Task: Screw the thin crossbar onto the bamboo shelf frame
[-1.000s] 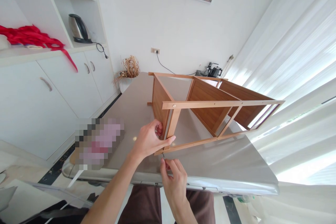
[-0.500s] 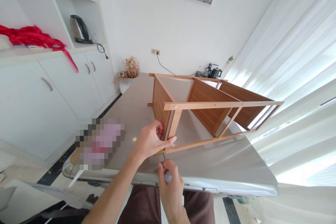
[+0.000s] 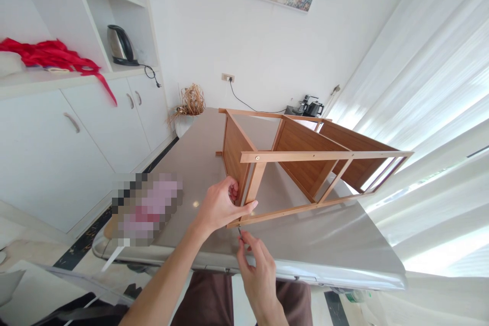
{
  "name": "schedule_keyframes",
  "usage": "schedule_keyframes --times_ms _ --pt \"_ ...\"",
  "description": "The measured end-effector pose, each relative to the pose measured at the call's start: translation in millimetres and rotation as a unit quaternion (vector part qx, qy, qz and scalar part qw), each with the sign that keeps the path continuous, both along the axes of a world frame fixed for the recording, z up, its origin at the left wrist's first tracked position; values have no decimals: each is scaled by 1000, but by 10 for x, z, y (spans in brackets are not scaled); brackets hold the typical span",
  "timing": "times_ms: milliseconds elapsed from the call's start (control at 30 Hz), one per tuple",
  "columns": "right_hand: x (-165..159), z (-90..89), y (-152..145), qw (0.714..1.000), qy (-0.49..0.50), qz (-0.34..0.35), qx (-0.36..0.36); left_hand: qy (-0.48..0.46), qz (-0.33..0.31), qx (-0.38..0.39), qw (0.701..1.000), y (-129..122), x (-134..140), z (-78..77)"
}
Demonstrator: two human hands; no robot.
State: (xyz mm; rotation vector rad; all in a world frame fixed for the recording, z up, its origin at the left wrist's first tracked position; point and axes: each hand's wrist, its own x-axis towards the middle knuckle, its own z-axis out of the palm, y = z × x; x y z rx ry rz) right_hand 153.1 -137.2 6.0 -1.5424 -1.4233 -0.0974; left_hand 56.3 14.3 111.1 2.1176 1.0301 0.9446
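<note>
A brown wooden shelf rack [image 3: 290, 155] lies on its side on the grey table. My left hand [image 3: 221, 204] is closed round the rack's near-left end board, with the thumb stretched across the edge of its crossbar. Just below, the fingers of my right hand [image 3: 256, 262] pinch a thin dark hex key [image 3: 240, 233]. Its tip meets the lower rail near the rail's left end; the fingers cover the rest of it. A screw head [image 3: 257, 158] shows at the left end of the upper rail.
The glossy table [image 3: 179, 163] has a blurred pinkish item [image 3: 153, 209] on its left. White cabinets [image 3: 46, 142] hold a kettle [image 3: 120, 46] and red ribbon [image 3: 57, 56]. A dried plant [image 3: 191, 99] stands behind the table; white curtains [image 3: 428, 112] hang at right.
My right hand has shifted slightly right and its grip on the hex key has turned. My left hand keeps its hold on the rack. The whole view has moved a little.
</note>
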Motion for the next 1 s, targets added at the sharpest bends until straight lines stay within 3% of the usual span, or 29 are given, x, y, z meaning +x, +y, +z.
schedule_keyframes --times_ms 433,1000 --pt "279 94 72 992 -105 50 39 -1 -3 -1 1000 36 6 10" --pt "326 176 83 988 -111 88 66 -9 -7 -4 1000 45 10 -1"
